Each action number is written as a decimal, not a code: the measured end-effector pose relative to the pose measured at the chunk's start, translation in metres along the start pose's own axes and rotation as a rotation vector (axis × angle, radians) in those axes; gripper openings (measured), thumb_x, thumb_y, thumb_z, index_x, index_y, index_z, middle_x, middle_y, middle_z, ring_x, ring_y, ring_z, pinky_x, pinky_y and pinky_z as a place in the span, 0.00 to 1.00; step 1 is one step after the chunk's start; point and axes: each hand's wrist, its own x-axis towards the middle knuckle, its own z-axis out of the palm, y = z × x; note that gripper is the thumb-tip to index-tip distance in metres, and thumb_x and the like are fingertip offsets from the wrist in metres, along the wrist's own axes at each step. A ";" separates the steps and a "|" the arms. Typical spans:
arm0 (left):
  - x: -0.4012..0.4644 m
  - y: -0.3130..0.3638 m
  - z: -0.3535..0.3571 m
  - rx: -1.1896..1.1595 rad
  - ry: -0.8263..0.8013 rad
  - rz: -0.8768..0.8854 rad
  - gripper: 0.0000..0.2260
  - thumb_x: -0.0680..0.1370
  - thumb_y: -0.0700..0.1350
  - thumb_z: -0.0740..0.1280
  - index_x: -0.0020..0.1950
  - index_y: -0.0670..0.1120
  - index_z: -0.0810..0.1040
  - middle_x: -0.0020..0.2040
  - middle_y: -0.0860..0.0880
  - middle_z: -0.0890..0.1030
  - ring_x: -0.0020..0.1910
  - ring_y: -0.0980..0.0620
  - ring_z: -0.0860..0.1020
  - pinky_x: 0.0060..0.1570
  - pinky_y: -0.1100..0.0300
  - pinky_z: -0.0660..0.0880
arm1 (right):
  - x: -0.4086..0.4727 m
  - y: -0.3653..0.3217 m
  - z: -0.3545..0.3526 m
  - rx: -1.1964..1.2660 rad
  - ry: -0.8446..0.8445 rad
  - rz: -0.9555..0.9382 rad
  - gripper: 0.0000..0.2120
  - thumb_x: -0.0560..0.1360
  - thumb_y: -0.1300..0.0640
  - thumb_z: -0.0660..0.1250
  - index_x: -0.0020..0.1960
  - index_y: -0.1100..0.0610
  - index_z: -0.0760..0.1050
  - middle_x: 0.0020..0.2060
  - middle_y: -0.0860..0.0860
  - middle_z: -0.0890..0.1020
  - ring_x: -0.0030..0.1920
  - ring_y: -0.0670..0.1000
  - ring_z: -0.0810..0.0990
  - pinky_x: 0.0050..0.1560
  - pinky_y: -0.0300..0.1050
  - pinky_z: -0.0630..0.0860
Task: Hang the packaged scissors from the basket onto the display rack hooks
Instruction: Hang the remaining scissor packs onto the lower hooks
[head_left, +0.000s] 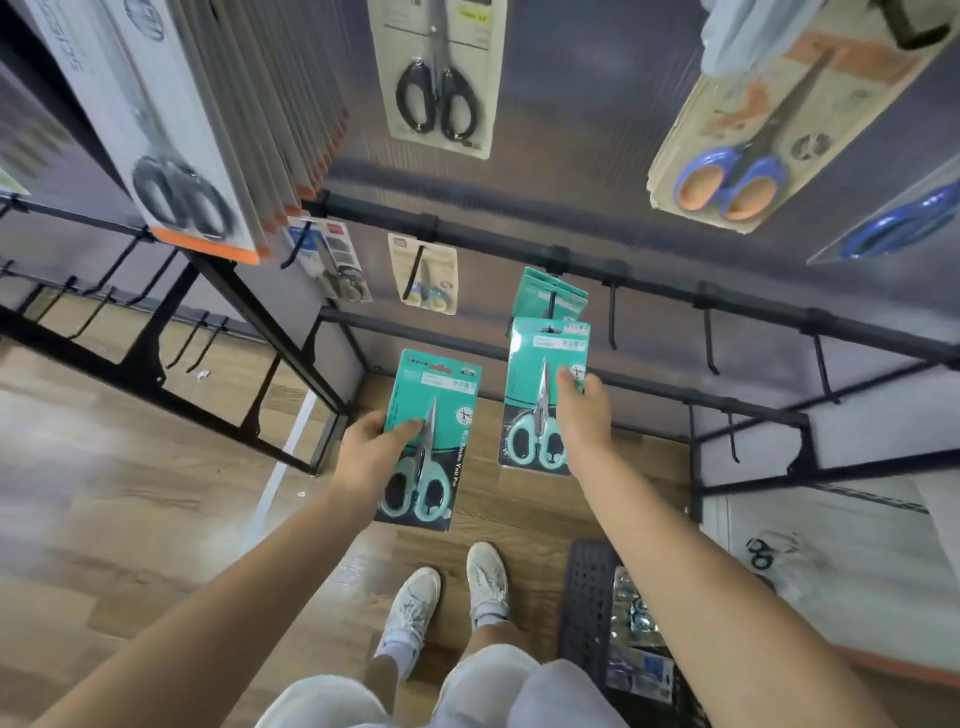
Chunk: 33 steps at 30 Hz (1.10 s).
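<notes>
My left hand (375, 441) grips a teal pack of scissors (434, 410) by its left edge, held free in front of the rack. My right hand (582, 410) pinches a second teal scissors pack (540, 374) on its right side; the top of that pack sits at a black hook (551, 304), where more teal packs (545, 291) hang behind it. The dark basket (587, 608) stands on the floor at lower right, with packaged goods (636, 623) inside, partly hidden by my right forearm.
Black rails carry bare hooks (709, 338) to the right of the teal packs. Other scissors packs hang above: black-handled (441, 78), blue-handled (753, 156), and a thick stack at left (171, 171). My feet (447, 597) stand on the wooden floor.
</notes>
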 end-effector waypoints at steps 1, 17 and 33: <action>0.002 0.001 0.000 -0.005 0.010 -0.005 0.10 0.77 0.45 0.67 0.57 0.45 0.75 0.46 0.45 0.82 0.41 0.46 0.82 0.36 0.55 0.77 | 0.004 0.001 0.001 -0.015 -0.007 0.003 0.10 0.81 0.50 0.56 0.51 0.57 0.69 0.48 0.52 0.80 0.43 0.50 0.80 0.35 0.40 0.73; 0.014 0.006 0.001 0.057 0.044 -0.010 0.06 0.77 0.47 0.67 0.52 0.48 0.75 0.46 0.46 0.82 0.42 0.45 0.81 0.41 0.52 0.77 | 0.038 0.014 0.009 -0.130 0.015 -0.038 0.11 0.82 0.49 0.54 0.52 0.58 0.65 0.53 0.53 0.78 0.44 0.48 0.79 0.31 0.37 0.71; 0.012 0.014 -0.003 0.032 0.018 -0.002 0.05 0.77 0.46 0.67 0.51 0.47 0.75 0.42 0.47 0.83 0.35 0.48 0.82 0.33 0.57 0.76 | 0.077 -0.003 0.019 -0.243 0.011 -0.039 0.16 0.82 0.47 0.52 0.58 0.59 0.67 0.56 0.55 0.78 0.47 0.53 0.80 0.37 0.41 0.74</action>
